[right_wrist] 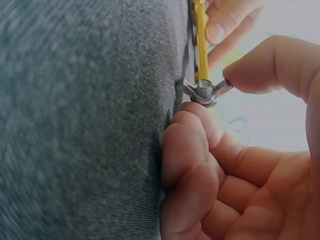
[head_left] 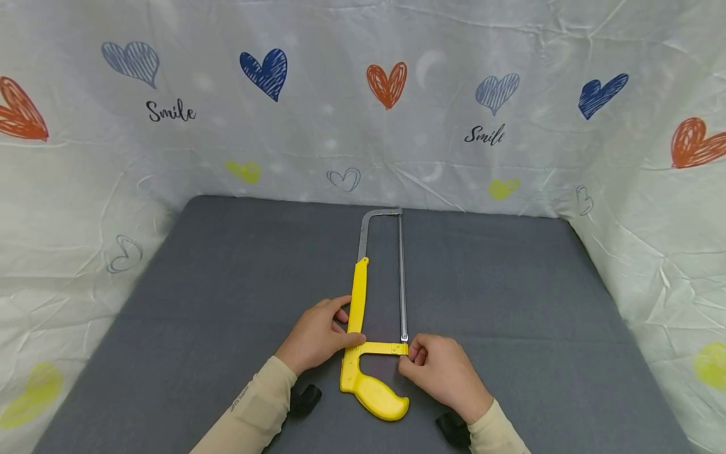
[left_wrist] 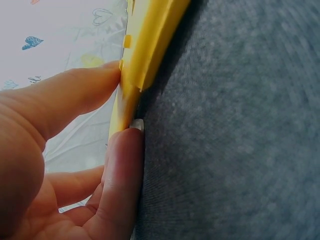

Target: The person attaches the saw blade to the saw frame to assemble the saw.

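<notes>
A hacksaw (head_left: 357, 296) with a yellow frame and grip lies flat on the grey cloth, its grip toward me. Its narrow blade (head_left: 402, 277) runs along the right side, parallel to the frame's back. My left hand (head_left: 317, 334) pinches the yellow frame between thumb and fingers near the crossbar. In the left wrist view the thumb (left_wrist: 95, 87) presses one face of the frame. At the crossbar's right end is my right hand (head_left: 445, 369), with thumb and index finger at a metal wing nut (right_wrist: 205, 92). The thumb touches one wing; the index finger lies just below the nut.
Grey cloth (head_left: 510, 284) covers the table. A white sheet (head_left: 317, 132) printed with hearts and "Smile" hangs behind it and along both sides. Black wrist straps (head_left: 306, 400) show beside my beige sleeves (head_left: 255, 403).
</notes>
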Available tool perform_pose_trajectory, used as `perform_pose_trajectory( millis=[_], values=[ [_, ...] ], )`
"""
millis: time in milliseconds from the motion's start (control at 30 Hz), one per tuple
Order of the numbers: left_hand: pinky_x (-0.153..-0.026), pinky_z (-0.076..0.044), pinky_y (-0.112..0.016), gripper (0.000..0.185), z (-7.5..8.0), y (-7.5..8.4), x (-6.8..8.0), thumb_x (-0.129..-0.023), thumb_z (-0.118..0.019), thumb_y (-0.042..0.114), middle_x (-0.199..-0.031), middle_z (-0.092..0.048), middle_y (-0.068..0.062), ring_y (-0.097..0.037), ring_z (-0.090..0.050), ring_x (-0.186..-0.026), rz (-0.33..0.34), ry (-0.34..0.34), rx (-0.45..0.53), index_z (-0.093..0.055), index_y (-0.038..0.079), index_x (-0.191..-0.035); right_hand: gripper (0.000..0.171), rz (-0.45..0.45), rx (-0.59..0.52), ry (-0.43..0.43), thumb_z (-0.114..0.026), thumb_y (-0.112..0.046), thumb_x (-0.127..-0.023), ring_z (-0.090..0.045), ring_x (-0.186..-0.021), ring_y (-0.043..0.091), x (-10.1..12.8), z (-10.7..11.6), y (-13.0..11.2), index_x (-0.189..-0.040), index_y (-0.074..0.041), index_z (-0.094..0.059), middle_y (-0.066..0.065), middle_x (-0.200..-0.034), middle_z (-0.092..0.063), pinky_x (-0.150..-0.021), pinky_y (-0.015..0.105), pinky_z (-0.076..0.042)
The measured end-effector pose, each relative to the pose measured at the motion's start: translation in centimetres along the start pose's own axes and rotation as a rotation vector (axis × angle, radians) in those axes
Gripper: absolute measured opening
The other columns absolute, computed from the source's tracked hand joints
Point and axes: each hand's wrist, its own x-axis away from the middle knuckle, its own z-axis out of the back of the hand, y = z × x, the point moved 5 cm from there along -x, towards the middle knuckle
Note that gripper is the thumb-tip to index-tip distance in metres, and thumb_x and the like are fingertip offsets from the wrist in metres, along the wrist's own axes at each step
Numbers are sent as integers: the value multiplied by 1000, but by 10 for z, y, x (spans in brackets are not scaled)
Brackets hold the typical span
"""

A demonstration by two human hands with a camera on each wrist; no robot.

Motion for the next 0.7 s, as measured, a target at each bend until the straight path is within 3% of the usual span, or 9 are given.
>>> perform_pose_trajectory(
  millis=[700],
  values=[
    [-74, -55, -28, 86, -1, -1, -1, -84, -95, 37, -110, -64, 0, -12, -61, -86, -7, 12, 0, -56, 13, -157, 15, 4, -7, -34, -75, -17, -89, -45, -50, 8, 0, 1, 0, -78, -21, -65, -8, -65, -55, -49, 24, -37]
  ],
)
